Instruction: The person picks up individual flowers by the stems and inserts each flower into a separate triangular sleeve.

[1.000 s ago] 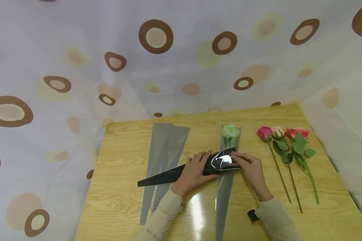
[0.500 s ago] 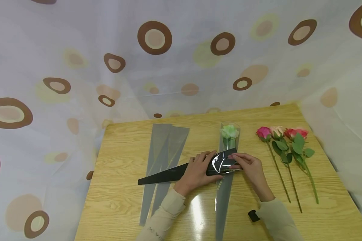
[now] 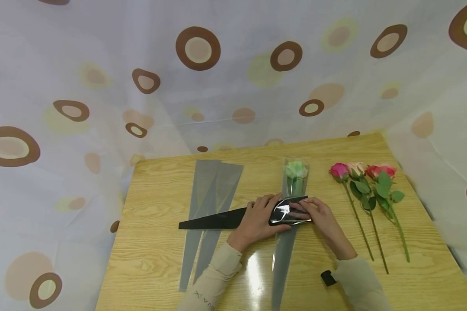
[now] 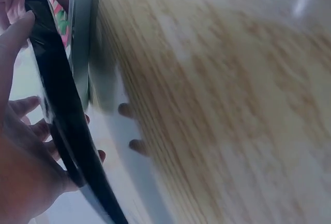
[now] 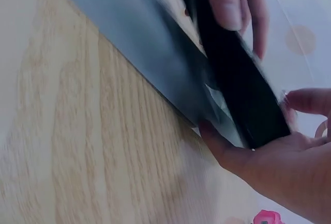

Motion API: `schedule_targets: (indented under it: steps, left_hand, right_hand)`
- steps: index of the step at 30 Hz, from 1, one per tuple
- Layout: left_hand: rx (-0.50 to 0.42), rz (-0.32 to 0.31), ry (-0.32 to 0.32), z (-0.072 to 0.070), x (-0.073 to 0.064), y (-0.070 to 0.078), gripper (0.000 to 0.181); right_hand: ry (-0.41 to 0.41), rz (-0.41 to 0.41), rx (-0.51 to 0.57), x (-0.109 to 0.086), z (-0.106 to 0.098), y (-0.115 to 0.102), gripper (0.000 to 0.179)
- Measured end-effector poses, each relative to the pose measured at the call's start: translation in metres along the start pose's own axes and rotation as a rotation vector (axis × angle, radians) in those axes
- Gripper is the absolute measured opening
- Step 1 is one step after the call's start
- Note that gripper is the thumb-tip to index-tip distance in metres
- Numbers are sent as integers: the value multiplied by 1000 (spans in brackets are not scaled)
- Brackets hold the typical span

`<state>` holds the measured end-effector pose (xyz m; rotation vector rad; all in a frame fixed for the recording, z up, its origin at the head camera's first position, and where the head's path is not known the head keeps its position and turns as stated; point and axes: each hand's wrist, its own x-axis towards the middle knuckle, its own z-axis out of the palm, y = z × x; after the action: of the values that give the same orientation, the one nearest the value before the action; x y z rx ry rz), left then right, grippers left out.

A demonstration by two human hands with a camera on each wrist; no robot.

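In the head view, a long, tapered black flower sleeve (image 3: pixel 214 220) with a shiny clear front lies crosswise between the two hands. The left hand (image 3: pixel 257 220) grips it near the middle, thumb on the near edge and fingers over the far one. At the sleeve's wide end, the right hand (image 3: pixel 322 219) holds the edge, its fingers over the shiny front. In the right wrist view, the black sleeve (image 5: pixel 232 69) rises between the hands. Under it lies a grey sleeve (image 3: pixel 284 263) containing a pale green-white rose (image 3: pixel 296 169), its middle covered by the black sleeve.
Two grey sleeves (image 3: pixel 202 203) overlap on the wooden table (image 3: pixel 151 242) at left. To the right lie a magenta rose (image 3: pixel 339 170), a pale pink rose (image 3: pixel 356 169) and a red-pink rose (image 3: pixel 381 171), stems toward the person. Patterned cloth (image 3: pixel 218 95) hangs behind.
The black sleeve has turned from a slant to nearly level, its narrow left end moving away from the person. Both hands keep hold, and the right fingers have shifted over the wide end.
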<state>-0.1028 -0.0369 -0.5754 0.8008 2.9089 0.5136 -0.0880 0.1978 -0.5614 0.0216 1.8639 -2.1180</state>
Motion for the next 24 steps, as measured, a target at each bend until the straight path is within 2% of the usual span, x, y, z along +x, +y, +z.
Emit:
schedule_targets:
  steps: [6, 10, 17, 24]
  left_hand:
    - [29, 14, -8, 1, -1, 0, 95]
    - [31, 28, -7, 0, -1, 0, 93]
    - [53, 71, 31, -2, 1, -1, 90]
    - [99, 92, 18, -1, 2, -2, 93]
  right_hand:
    - [-127, -32, 2, -1, -4, -2, 25]
    - [-177, -55, 13, -2, -5, -6, 27]
    - [-158, -21, 53, -4, -5, -8, 27]
    - [-154, -7, 41, -4, -6, -6, 28]
